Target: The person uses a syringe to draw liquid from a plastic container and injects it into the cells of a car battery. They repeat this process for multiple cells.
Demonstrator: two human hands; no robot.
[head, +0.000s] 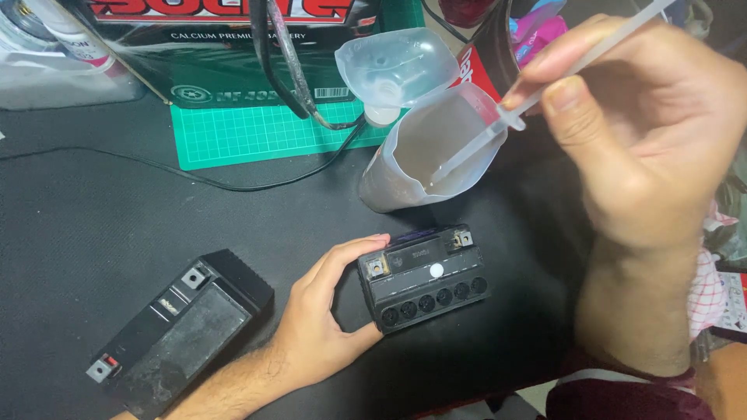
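My left hand (323, 311) grips the left side of a small black battery (424, 278) that has a row of several open round filler holes along its top. My right hand (638, 132) holds a clear plastic syringe (506, 124) by its plunger end. The syringe tip dips into a cut-open translucent plastic bottle (424, 152) holding a cloudy liquid, just behind the battery. The bottle's cut top flap (393, 66) is folded back.
A second, larger black battery (179, 330) lies at the lower left on the black mat (101, 225). Behind are a green cutting mat (249, 132), black cables (233, 183) and a large boxed battery (218, 47). Cloth and clutter sit at the right edge.
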